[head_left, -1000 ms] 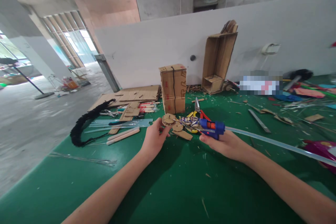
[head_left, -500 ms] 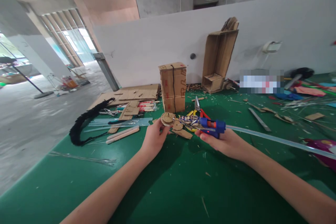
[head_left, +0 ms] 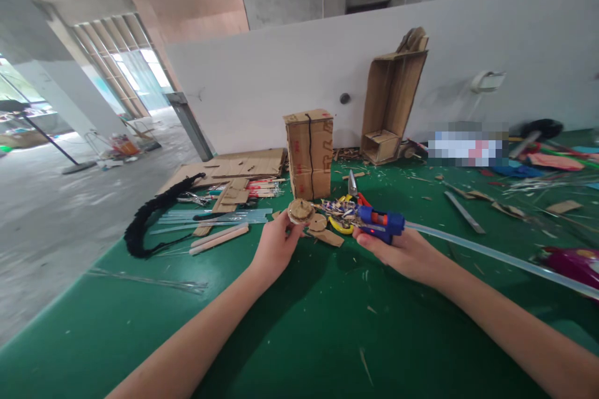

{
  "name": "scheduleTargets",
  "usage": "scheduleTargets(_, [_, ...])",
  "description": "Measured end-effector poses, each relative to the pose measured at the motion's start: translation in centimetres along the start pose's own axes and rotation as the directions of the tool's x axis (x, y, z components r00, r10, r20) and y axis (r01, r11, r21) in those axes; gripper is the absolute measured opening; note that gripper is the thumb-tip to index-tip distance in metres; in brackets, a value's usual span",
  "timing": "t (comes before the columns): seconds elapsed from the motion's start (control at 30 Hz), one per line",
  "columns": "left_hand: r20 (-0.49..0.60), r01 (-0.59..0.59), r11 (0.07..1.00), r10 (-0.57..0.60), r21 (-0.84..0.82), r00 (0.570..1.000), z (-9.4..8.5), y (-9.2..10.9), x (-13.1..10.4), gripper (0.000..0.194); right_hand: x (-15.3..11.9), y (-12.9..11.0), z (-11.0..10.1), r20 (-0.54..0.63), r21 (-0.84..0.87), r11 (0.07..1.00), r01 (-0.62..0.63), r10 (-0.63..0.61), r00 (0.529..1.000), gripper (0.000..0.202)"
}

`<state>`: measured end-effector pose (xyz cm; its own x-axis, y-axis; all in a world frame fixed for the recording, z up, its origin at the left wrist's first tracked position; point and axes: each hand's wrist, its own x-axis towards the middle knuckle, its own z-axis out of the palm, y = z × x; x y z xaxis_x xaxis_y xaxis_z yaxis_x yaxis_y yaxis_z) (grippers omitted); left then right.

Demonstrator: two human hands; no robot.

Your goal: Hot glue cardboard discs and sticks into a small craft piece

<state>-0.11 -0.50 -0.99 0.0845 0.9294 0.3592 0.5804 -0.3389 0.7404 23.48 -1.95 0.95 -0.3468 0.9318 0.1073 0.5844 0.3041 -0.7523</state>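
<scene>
Head view: pinching a round cardboard piece (head_left: 301,210) at the far edge of a nearly closed left hand (head_left: 276,242); gripping a blue glue gun (head_left: 381,223) in a curled right hand (head_left: 405,254).

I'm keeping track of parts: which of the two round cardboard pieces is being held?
The thicker disc, gripped at its edge by the left hand; the thinner disc, just right of it, is in neither hand.
</scene>
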Motion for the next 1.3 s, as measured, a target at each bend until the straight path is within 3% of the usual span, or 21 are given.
scheduleTargets(0.23, [0.018,-0.014,1.0,0.014,0.006,1.0,0.0,0.0,0.0,0.024,0.1,0.2,0.0,-0.012,-0.029,0.999,-0.028,0.028,1.0,0.037])
scheduleTargets(0.4, [0.009,-0.003,1.0,0.003,0.004,1.0,0.1,0.1,-0.1,0.027,-0.1,0.1,0.0,-0.029,-0.032,0.999,0.021,-0.022,0.999,0.035])
scheduleTargets(0.67, [0.005,-0.014,0.999,0.014,0.032,1.0,0.1,-0.1,-0.1,0.028,-0.1,-0.2,-0.1,0.001,-0.063,0.998,0.0,0.0,1.0,0.033])
scheduleTargets(0.9, [-0.009,-0.008,0.999,0.008,0.031,1.0,0.2,0.0,-0.1,0.026,-0.1,-0.7,0.1,-0.007,-0.043,0.996,0.076,-0.077,0.997,0.03])
scheduleTargets(1.3, [-0.033,0.001,0.999,0.0,0.044,0.999,0.1,0.4,-0.1,0.025,-0.3,-1.9,-0.2,-0.008,-0.063,0.996,0.07,-0.071,0.997,0.031])
